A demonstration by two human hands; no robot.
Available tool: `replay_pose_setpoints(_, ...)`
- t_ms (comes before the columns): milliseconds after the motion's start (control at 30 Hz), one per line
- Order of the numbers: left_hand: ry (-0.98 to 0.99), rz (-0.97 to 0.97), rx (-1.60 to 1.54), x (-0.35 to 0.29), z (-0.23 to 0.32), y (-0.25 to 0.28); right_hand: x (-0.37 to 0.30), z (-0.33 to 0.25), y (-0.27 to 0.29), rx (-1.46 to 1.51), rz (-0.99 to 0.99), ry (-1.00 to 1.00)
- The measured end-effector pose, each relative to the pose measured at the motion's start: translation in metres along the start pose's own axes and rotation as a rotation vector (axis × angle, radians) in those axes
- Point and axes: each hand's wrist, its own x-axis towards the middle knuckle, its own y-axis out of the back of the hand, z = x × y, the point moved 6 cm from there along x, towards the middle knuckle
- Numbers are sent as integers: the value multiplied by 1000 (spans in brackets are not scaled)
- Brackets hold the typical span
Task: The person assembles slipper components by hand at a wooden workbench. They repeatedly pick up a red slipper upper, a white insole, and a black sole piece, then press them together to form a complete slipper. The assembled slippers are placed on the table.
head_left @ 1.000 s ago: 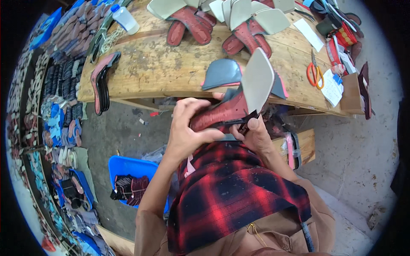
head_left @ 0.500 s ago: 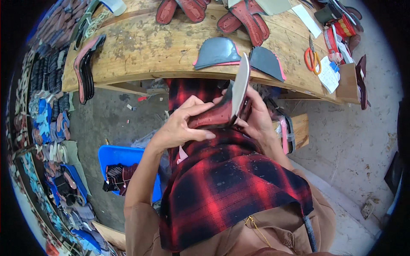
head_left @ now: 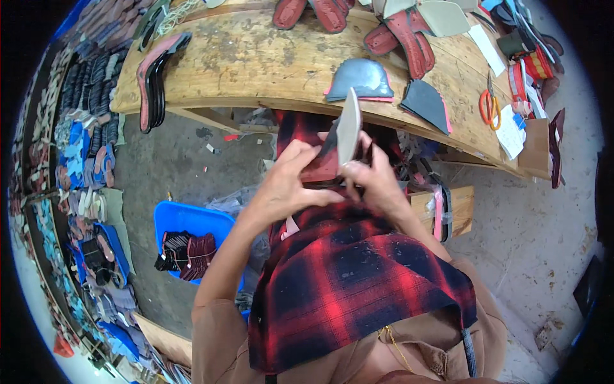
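Both hands up in front of the chest, just short of the bench's near edge. Left hand [head_left: 284,185] fingers wrapped over a dark red shoe upper [head_left: 323,165], closed on it from the left. Right hand [head_left: 373,181] pinching the same piece from the right, fingertips curled at the base of a grey insole board [head_left: 349,130] that stands on edge, tilted up toward the bench. Upper and board held together, pressed between both hands, off the bench, over the lap. A red-black plaid cloth [head_left: 358,288] covers the lap below.

Handling judgement: upper looks soft, thin, floppy, light; the board stiffer and flat, likely to bend rather than break. Best hold seems along the edges where the two pieces meet, thumbs on the seam; the free end of the board would flap if gripped too low.

Left of the knees, on the floor: blue tray [head_left: 185,217] with a stack of dark cut pieces.

On the bench: grey toe-shaped piece [head_left: 361,78] at the near edge, just beyond the board tip; another dark grey piece [head_left: 425,102] to its right; orange scissors [head_left: 489,105] toward the right end; red uppers [head_left: 403,38] along the far side; dark soles stacked at the left end [head_left: 153,83].
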Motion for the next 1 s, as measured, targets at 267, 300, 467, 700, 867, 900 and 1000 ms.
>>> replay_pose_setpoints(267, 52, 28, 71, -8, 27, 30, 22, -1, -16, 152, -62, -97)
replay_pose_setpoints(300, 21, 6, 16, -12, 30, 32, 26, 0, -9, 164, 43, -74)
replay_pose_setpoints(467, 127, -186, -60, -28, 31, 33, 40, 43, 4, 144, 142, -124)
replay_pose_setpoints(700, 180, -215, 315, -44, 21, 41, 41, 33, -11, 182, 163, -43)
replay_pose_setpoints(867, 333, -330, 169, -47, -10, 28, 55, 51, -11, 66, 136, -92)
replay_pose_setpoints(900, 329, -333, 168, -48, -16, 27, 57, 61, -8, -114, 197, -153)
replay_pose_setpoints(1000, 348, -358, 182, -49, -24, 23, 55, 89, 5, -470, 35, 211)
